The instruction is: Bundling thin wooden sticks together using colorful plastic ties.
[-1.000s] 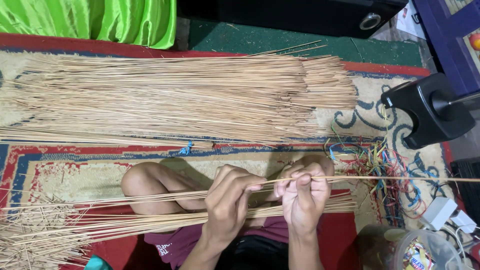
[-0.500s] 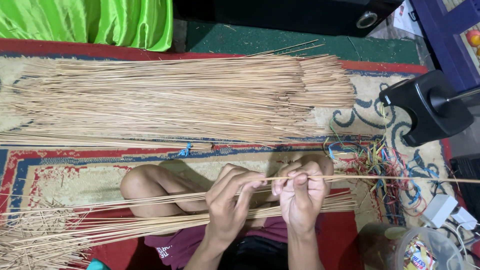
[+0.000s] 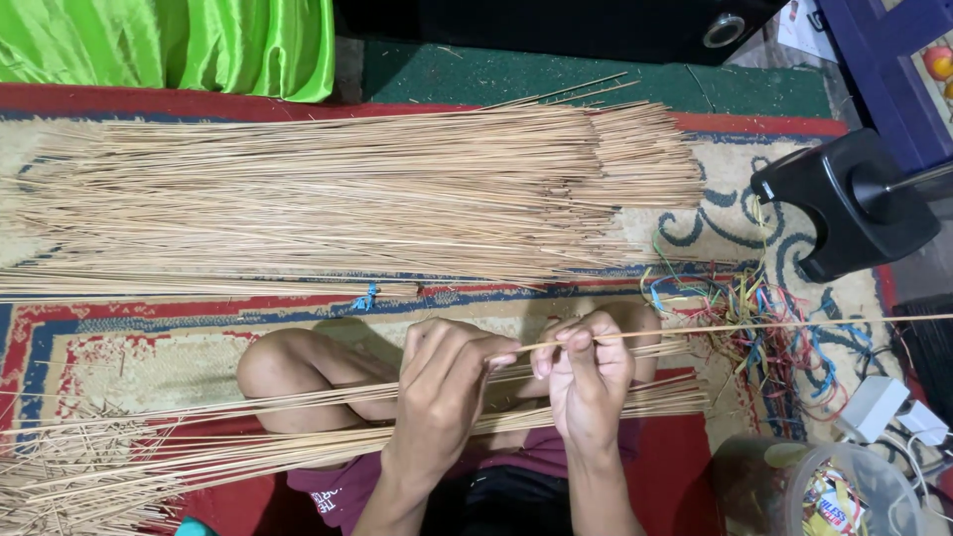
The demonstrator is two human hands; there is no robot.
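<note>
Patterned rug (image 3: 119, 342) under me, both my left hand (image 3: 444, 382) and right hand (image 3: 588, 375) pinched on one thin stick (image 3: 754, 326); best gripped near its end, bundle (image 3: 298, 442) below undisturbed.

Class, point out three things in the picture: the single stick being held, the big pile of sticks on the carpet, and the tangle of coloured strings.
single stick (image 3: 754, 326), head view, its bare shaft.
big pile of sticks (image 3: 347, 194), head view, mid-pile.
coloured strings (image 3: 764, 318), head view, tangle's middle.
</note>
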